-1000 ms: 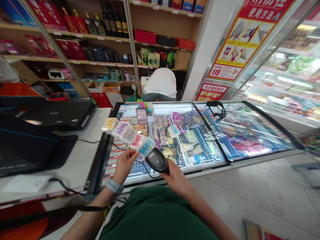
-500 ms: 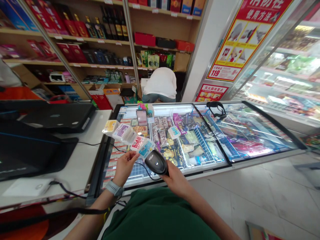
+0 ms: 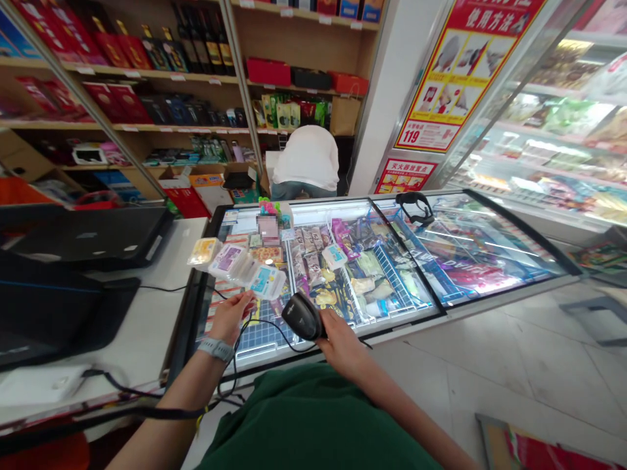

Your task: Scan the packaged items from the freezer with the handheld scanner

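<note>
Gripping the scanner (image 3: 302, 317), the right hand (image 3: 339, 341) is over the freezer (image 3: 509, 297), on which several packs (image 3: 229, 259) lie, work apparently part-done though none shows as finished, the left hand (image 3: 229, 318) pinching its fingers beside the nearer blue pack (image 3: 267, 281), hold unclear.

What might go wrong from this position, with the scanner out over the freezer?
The scanner's cable loops close beside the left hand, so it might snag if either hand moves away.
The yellow-labelled pack sits at the left edge of the freezer and could get knocked off.
The purple-labelled pack lies close to the blue-labelled pack, so the scanner might read the wrong one.
</note>
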Motion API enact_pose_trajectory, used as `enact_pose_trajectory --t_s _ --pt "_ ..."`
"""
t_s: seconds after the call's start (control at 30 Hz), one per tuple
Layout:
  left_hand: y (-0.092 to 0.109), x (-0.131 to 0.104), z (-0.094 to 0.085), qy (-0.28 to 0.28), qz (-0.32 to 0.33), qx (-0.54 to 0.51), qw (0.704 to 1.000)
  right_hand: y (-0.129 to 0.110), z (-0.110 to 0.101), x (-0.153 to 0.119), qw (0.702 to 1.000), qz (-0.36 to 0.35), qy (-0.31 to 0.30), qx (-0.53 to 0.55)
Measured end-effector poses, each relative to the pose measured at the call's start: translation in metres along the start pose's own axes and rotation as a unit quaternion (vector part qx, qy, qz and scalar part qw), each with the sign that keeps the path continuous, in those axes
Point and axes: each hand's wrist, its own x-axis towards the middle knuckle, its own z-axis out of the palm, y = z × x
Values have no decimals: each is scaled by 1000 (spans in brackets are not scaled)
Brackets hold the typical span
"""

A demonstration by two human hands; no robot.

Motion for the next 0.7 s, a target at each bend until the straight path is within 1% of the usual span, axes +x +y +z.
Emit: enact_pose_trajectory --t_s 0.17,0.3,0.37,0.5,0.7 --pt "-5 10 0 0 -61 -6 998 5 -2 -1 999 1 13 -43" --pt "-9 14 -2 1 -90 -2 996 9 -1 -1 999 9 22 -39" --pt "-12 14 -2 -2 -99 -11 995 12 -1 -1 999 16 23 -35" --pt "-14 12 1 -24 -107 -57 992 18 -1 -2 999 32 26 -31" --pt "-12 11 13 -45 -121 -137 982 26 -4 -7 998 38 44 -11"
